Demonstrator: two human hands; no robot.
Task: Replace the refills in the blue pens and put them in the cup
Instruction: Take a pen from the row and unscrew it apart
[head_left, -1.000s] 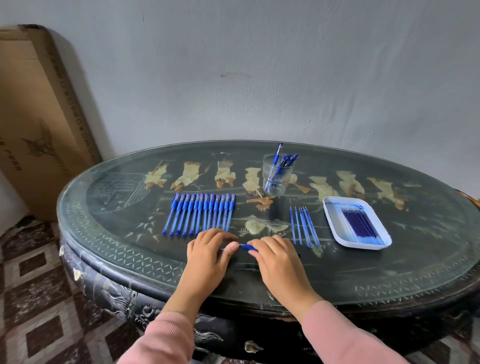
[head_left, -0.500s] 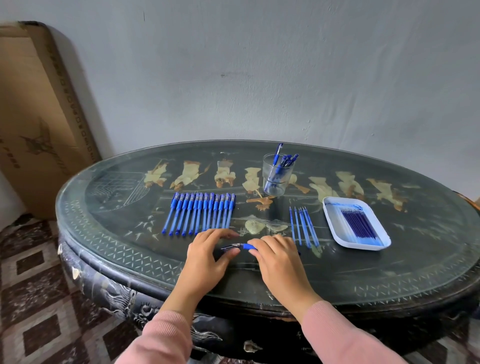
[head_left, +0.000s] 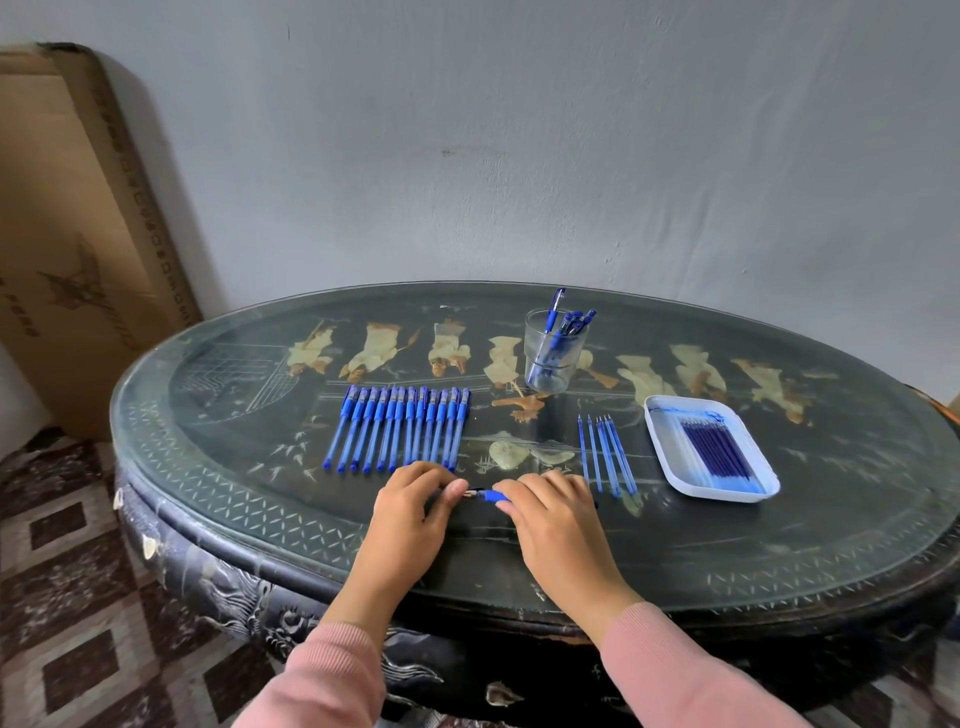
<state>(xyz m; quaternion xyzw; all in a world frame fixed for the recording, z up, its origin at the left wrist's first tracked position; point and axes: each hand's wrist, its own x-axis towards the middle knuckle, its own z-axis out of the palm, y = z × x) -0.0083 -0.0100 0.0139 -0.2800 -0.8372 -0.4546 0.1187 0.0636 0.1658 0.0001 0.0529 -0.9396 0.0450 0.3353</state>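
A blue pen (head_left: 487, 495) lies low over the table's front between my hands, its grip section and tip showing in the gap. My left hand (head_left: 415, 506) pinches the tip end; my right hand (head_left: 550, 512) grips the barrel, which is mostly hidden under the fingers. A row of several capped blue pens (head_left: 400, 428) lies just beyond my left hand. Several loose refills (head_left: 605, 454) lie right of my right hand. A clear cup (head_left: 553, 356) holding several blue pens stands further back. A white tray (head_left: 670, 454) holds several dark blue refills (head_left: 719, 449).
The oval dark table (head_left: 260, 493) has a glass top with inlaid figures. A large cardboard box (head_left: 78, 234) leans on the wall at the left. Patterned floor tiles (head_left: 67, 597) lie below the table's left side.
My hands have drawn slightly apart along the pen, so its tip piece now shows between them; a second ago only a bit of blue showed. Everything else on the table stays put.
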